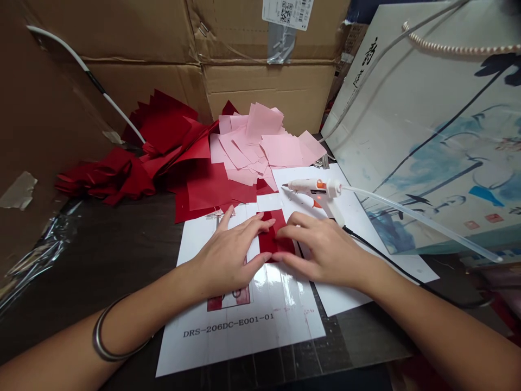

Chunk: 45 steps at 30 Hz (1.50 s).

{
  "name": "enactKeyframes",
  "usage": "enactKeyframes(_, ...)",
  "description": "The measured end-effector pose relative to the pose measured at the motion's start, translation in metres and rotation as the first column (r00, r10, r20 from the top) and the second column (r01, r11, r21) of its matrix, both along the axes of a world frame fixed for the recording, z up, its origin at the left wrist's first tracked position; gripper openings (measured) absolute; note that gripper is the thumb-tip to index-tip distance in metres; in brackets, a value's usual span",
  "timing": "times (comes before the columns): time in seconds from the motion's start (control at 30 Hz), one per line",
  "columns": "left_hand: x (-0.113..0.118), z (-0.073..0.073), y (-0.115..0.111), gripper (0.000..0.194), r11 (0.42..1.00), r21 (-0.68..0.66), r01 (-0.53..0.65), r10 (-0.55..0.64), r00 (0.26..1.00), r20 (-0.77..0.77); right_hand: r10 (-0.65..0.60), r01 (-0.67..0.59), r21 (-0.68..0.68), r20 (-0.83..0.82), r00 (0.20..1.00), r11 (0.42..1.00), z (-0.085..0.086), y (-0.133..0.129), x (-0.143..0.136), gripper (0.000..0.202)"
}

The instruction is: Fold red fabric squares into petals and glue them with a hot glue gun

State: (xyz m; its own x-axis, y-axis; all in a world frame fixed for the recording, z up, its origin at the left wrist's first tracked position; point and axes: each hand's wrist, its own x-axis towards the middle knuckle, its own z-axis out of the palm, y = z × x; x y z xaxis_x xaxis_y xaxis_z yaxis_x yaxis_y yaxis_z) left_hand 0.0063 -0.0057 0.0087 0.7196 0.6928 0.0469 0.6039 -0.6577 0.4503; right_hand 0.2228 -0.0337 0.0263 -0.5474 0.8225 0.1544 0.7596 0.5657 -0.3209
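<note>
Pressing on a deep red piece (267,239), the fingers of both hands meet over the far right part of a printed sheet (183,353). The person's left hand (232,250) has its fingers spread, with forefinger and thumb tips apart on the piece's left side. The right hand (321,247) is curled, thumb and forefinger tips parted; whether they pinch an edge cannot be told.

Dark tabletop (122,250) shows to the left of the printed sheet and in a strip along its near edge. Tighter is the right side, where a white paper (342,296) bears a glue gun (313,187), nozzle pointing left. Red pieces (207,184) and pink pieces (248,141) crowd the far edge, red overlapping it.

Thin and four-cornered, the deep red piece lies flat, its far edge and left edge straight, its right partly hidden by fingers.

"DRS-206DC-E001-01" runs along the printed sheet's near end, below a partly covered picture. Beyond the sheet, a carton (260,81) carries a label (288,12) with a QR code, its small print unreadable.
</note>
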Motion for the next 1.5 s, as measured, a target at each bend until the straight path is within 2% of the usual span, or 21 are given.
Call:
enactKeyframes(0.1, 0.0, 0.0, 0.001, 0.04, 1.0, -0.013, -0.001, 0.001, 1.0, 0.021, 0.118, -0.116, -0.047, 0.025, 0.993, 0.992, -0.003, 0.0, -0.006, 0.048)
enactKeyframes(0.3, 0.0, 0.002, 0.0, 0.04, 1.0, -0.005, -0.006, 0.006, 1.0, 0.019, 0.124, -0.123, -0.019, 0.145, 0.982, 0.992, -0.01, 0.001, -0.012, 0.06)
enactKeyframes(0.67, -0.002, 0.013, -0.002, 0.053, 1.0, 0.009, -0.019, 0.019, 0.999, -0.041, 0.296, -0.294, -0.038, 0.199, 0.934, 0.955, -0.001, -0.007, -0.009, 0.073)
enactKeyframes(0.87, 0.0, 0.011, -0.001, 0.042, 0.999, 0.012, -0.037, 0.037, 0.999, -0.003, 0.375, -0.38, -0.009, 0.19, 0.907, 0.925, -0.006, -0.013, -0.006, 0.073)
enactKeyframes(1.0, 0.0, 0.009, 0.0, 0.03, 1.0, 0.013, -0.028, 0.027, 0.999, 0.039, 0.466, -0.469, 0.129, 0.052, 0.883, 0.874, -0.012, -0.013, -0.005, 0.058)
enactKeyframes(1.07, -0.001, 0.008, 0.0, 0.03, 1.0, 0.007, -0.021, 0.021, 0.999, 0.05, 0.442, -0.425, 0.23, -0.028, 0.896, 0.876, -0.013, -0.012, -0.005, 0.044)
enactKeyframes(1.17, -0.002, 0.007, 0.001, 0.036, 1.0, 0.002, -0.025, 0.025, 0.999, 0.046, 0.301, -0.261, 0.283, -0.106, 0.948, 0.923, -0.013, -0.009, -0.006, 0.03)
enactKeyframes(1.23, -0.003, 0.007, 0.001, 0.038, 1.0, 0.004, -0.025, 0.025, 0.999, 0.034, 0.255, -0.228, 0.233, -0.091, 0.963, 0.945, -0.012, -0.006, -0.006, 0.032)
enactKeyframes(1.4, -0.004, 0.005, 0.002, 0.042, 0.999, 0.043, -0.026, 0.024, 0.999, 0.04, 0.271, -0.272, 0.06, 0.02, 0.962, 0.96, -0.011, -0.001, -0.006, 0.044)
enactKeyframes(1.5, -0.005, 0.006, 0.004, 0.054, 0.999, 0.033, -0.018, 0.015, 0.997, 0.074, 0.268, -0.268, 0.002, 0.02, 0.963, 0.963, -0.009, -0.002, -0.006, 0.046)
